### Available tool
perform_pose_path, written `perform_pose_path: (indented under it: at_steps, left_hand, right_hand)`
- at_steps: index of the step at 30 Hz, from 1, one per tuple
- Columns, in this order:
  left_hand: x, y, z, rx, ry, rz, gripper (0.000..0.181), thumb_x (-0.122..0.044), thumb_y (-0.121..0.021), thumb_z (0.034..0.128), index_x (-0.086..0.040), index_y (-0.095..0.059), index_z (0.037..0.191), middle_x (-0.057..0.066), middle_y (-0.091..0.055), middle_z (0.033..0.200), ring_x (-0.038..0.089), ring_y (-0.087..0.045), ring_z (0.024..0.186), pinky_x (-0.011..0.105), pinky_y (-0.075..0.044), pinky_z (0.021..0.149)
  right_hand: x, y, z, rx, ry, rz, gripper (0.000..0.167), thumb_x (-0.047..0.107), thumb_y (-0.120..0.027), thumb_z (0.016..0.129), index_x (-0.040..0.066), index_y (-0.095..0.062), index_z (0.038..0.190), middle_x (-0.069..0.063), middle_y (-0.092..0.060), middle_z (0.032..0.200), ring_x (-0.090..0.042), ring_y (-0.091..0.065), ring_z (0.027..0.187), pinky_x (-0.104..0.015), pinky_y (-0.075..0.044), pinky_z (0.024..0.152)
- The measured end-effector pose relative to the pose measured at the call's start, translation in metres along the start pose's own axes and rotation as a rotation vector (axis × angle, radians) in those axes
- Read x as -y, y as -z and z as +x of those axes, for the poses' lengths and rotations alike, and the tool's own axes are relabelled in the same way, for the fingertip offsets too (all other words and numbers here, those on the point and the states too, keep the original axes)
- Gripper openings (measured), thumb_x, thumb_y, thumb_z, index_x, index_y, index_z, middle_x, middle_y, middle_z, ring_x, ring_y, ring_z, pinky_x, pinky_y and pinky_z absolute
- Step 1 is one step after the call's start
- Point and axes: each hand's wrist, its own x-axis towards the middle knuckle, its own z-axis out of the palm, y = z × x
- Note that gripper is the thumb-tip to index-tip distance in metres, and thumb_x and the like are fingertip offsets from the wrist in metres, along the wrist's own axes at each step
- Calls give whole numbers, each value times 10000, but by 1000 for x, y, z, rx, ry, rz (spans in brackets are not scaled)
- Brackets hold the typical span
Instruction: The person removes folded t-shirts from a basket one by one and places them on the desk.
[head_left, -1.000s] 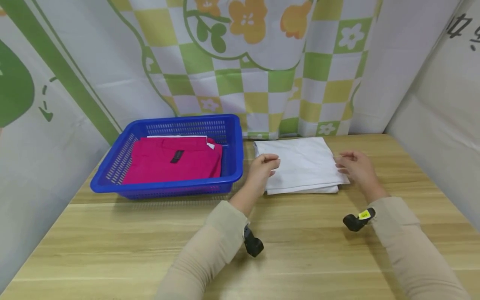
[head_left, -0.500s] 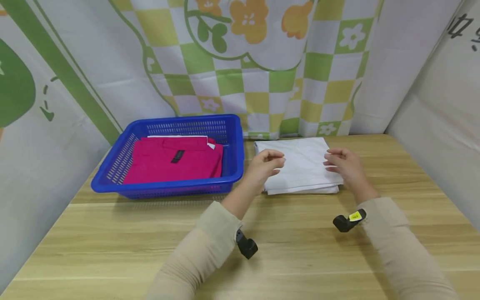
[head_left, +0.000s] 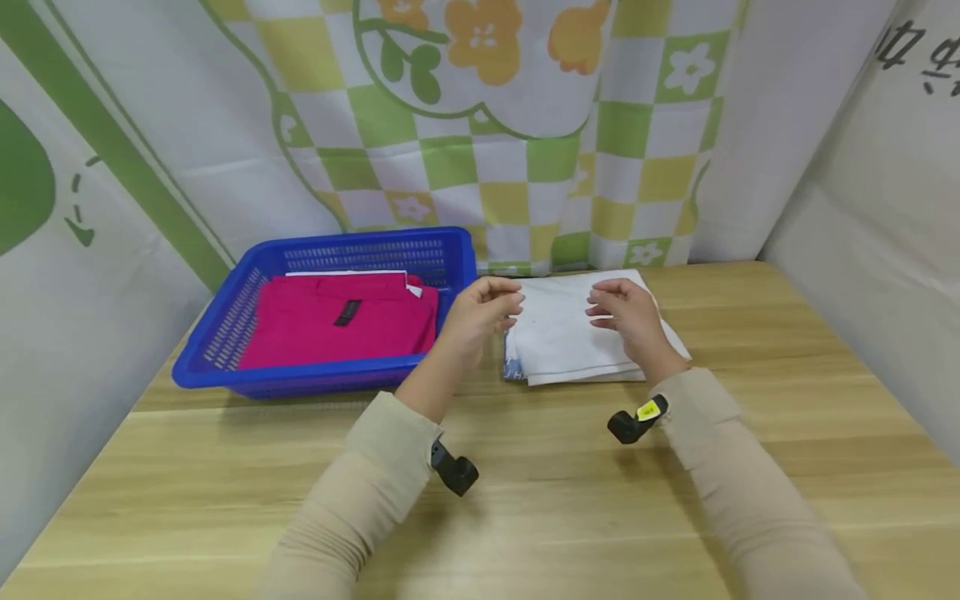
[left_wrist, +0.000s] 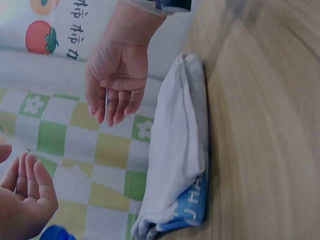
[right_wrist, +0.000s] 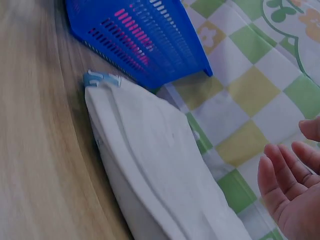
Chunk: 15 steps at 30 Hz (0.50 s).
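Observation:
A folded white garment (head_left: 570, 329) lies on the table, with a blue printed part with white letters (left_wrist: 192, 202) showing at its left edge. Above its left edge, beside the basket, is my left hand (head_left: 474, 317), fingers loosely bent and holding nothing. My right hand (head_left: 630, 321) hovers over the garment's right half, its fingers relaxed with nothing in them. Both wrist views show a gap between the hands and the cloth. In the blue plastic basket (head_left: 322, 377) rests a folded magenta garment (head_left: 337, 333) with a black label; a white edge shows behind it.
The wooden table (head_left: 540, 508) extends in front of the basket and the garment. A checked, flowered curtain (head_left: 510, 167) hangs right behind them. Fabric walls with printed figures close in on the left and right.
Both hands have shifted left, the right from the garment's right edge to over its right half, the left toward the basket. The blue part has come into sight. The view has turned slightly.

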Motion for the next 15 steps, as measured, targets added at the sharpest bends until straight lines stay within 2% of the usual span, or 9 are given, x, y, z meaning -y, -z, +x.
perform_pose_path:
  at_steps: [10,15]
  left_hand:
    - [-11,31,1,-54,-13,26,148,-28,-538,826,-3,-519,970,26,-531,831,127,-533,746,299,-456,722]
    - [-15,47,-1,-86,-5,76,172,-41,-533,831,-2,-506,996,26,-514,856,114,-525,755,316,-449,765]
  right_hand:
    - [5,-32,0,63,-5,3,185,84,-486,870,-36,-470,1009,-11,-542,787,-103,-564,656,-235,-487,610]
    - [6,-43,-3,105,-8,-5,204,85,-487,870,-46,-466,1024,-23,-540,807,-135,-564,684,-245,-488,619]
